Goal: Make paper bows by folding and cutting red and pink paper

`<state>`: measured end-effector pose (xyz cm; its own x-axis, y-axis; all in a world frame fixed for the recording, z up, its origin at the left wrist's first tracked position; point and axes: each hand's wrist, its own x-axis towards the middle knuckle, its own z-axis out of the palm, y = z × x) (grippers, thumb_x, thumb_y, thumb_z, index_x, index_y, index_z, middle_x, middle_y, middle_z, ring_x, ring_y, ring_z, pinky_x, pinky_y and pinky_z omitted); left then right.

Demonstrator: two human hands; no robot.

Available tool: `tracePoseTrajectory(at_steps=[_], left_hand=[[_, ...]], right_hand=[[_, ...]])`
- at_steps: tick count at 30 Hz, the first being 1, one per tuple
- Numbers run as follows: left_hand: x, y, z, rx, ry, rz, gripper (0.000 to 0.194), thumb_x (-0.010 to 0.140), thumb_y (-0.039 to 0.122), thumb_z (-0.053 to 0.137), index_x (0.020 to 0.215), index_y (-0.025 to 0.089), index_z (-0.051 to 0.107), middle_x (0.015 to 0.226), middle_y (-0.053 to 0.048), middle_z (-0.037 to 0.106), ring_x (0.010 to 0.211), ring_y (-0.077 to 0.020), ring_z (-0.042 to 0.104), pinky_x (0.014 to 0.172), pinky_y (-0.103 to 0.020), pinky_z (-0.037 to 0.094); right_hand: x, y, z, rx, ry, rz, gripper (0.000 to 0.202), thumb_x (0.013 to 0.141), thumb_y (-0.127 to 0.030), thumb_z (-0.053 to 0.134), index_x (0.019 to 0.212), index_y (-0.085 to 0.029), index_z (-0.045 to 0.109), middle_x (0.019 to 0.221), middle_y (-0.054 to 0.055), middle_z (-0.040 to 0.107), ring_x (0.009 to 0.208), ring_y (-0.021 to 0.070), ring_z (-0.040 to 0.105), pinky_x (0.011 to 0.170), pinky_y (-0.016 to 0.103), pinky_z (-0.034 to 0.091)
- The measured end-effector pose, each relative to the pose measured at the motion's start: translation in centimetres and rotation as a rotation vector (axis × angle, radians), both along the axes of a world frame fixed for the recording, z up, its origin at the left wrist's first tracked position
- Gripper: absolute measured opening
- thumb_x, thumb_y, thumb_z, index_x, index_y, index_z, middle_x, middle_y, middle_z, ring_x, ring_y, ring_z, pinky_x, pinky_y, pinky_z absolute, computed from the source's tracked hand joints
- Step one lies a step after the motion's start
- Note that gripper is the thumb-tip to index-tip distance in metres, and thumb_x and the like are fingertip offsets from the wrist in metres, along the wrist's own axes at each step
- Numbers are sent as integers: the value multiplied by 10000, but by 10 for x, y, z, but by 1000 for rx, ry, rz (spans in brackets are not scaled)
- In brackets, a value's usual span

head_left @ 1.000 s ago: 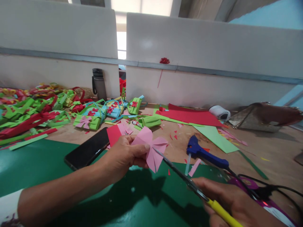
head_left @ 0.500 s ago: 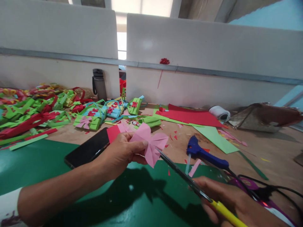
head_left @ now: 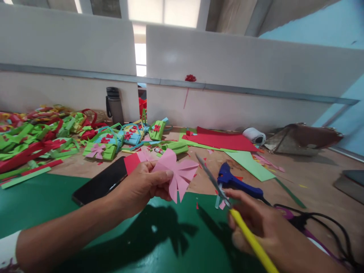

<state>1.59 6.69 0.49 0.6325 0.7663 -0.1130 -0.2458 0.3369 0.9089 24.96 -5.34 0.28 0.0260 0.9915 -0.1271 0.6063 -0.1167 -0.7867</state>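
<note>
A pink paper flower point(head_left: 178, 174) with slit petals is pinched between the thumb and fingers of my left hand point(head_left: 150, 182), above the green surface. My right hand point(head_left: 256, 223) grips yellow-handled scissors point(head_left: 217, 187). Their blades point up and left, apart from the flower's right edge. Behind my left hand lie a black phone point(head_left: 99, 182) and a piece of red paper point(head_left: 131, 162). A blue glue gun point(head_left: 239, 184) rests just beyond the scissors.
Small green and blue paper bags point(head_left: 104, 151) with flowers stand at the back left beside a heap of paper pieces point(head_left: 34, 136). A dark bottle point(head_left: 114, 106), red sheets point(head_left: 227, 139), a white roll point(head_left: 254, 135) and a handbag point(head_left: 304, 140) line the back. Black cables point(head_left: 327, 218) run at right.
The scissors have come away from the flower, swinging upright and to the right. A narrow slit now shows in the flower's lower petal. My view has shifted slightly.
</note>
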Motion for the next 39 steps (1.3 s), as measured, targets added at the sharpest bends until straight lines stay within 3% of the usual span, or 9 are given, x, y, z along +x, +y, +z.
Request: tracePoseTrajectory(at_steps=[4,8,11,14,16,19,24,32,39], left_hand=[[1,-4,2,18,-6,0,171,688,238,745,692,107,635,607,-36,654,502,-125,600,511,-233,519],[4,-12,0,7,30,6,201,682,262,751,667,104,627,599,-41,645,489,-120,586,511,-233,512],[7,-17,-4,-18,24,3,195,682,262,753,667,117,623,569,-19,631,451,-102,566,480,-210,492],[9,-19,-10,-64,19,26,206,665,245,766,628,131,599,519,13,596,424,-88,547,458,-196,477],[11,-19,-14,-81,27,30,222,659,250,771,613,133,588,509,18,587,429,-89,547,466,-202,483],[13,-18,-19,-62,29,21,215,659,269,772,662,126,611,558,-4,620,465,-99,564,497,-221,499],[14,-19,-27,-46,33,-7,189,705,280,740,739,124,638,625,-20,642,507,-105,578,528,-231,503],[13,-21,-28,-9,44,-108,219,693,296,731,780,109,657,655,-53,646,548,-127,584,534,-232,484],[13,-19,-32,43,117,-111,192,683,276,730,717,102,659,630,-56,637,545,-117,565,539,-224,451]], right_hand=[[-23,18,9,15,-215,84,401,703,-188,590,1102,-185,549,846,39,664,770,201,624,686,284,479],[-38,32,-7,122,-651,263,315,709,-212,608,1019,-157,587,912,97,686,808,258,627,691,332,449],[-46,37,-16,131,-733,280,253,723,-244,607,954,-141,617,872,128,686,777,293,632,643,348,435],[-47,37,-9,155,-751,274,225,721,-227,628,931,-148,644,934,134,669,819,291,620,675,351,429],[-44,36,2,197,-647,250,181,750,-206,613,922,-162,649,971,100,655,856,250,604,715,322,424],[-39,35,16,169,-162,210,99,807,-217,558,823,-167,641,791,11,633,726,160,576,643,245,418],[-41,37,12,70,342,212,131,822,-223,539,724,-154,592,706,-8,572,694,146,540,630,242,426],[-40,37,5,78,300,163,173,832,-221,523,693,-140,588,639,-16,500,583,104,378,508,220,320],[-42,38,7,56,240,174,195,789,-192,533,599,-151,551,573,-39,453,533,92,369,487,219,297]])
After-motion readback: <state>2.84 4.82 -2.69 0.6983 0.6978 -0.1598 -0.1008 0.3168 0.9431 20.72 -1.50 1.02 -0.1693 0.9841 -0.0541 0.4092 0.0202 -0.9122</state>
